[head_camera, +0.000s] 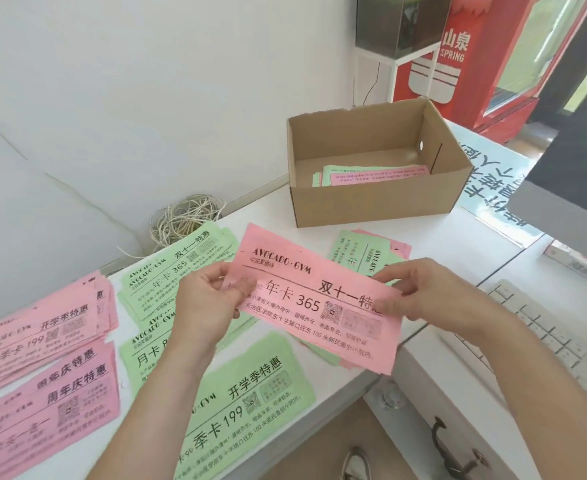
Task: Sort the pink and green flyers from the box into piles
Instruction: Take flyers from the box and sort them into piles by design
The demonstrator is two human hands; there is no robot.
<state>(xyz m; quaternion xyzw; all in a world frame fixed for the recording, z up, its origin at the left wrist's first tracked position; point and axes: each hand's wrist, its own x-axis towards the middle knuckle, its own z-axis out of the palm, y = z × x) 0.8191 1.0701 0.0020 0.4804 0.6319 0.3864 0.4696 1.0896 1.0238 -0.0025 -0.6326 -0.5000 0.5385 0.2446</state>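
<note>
— While held up over table (268, 216), looks feather-light and limp: pink flyer (316, 299), pinched at one short end by left hand (209, 306), at the other by right hand (434, 296).
— Easily creased or torn, probably. Best taken by the edges, as now, then laid flat on pink piles (43, 327), left of green piles (181, 265).
— And inside box (371, 206)?
— Holds more flyers (371, 174), pink over green; count hidden by the front wall. Half covered by the raised sheet: mixed stack (351, 251) near it. Fine print too small to read.
</note>
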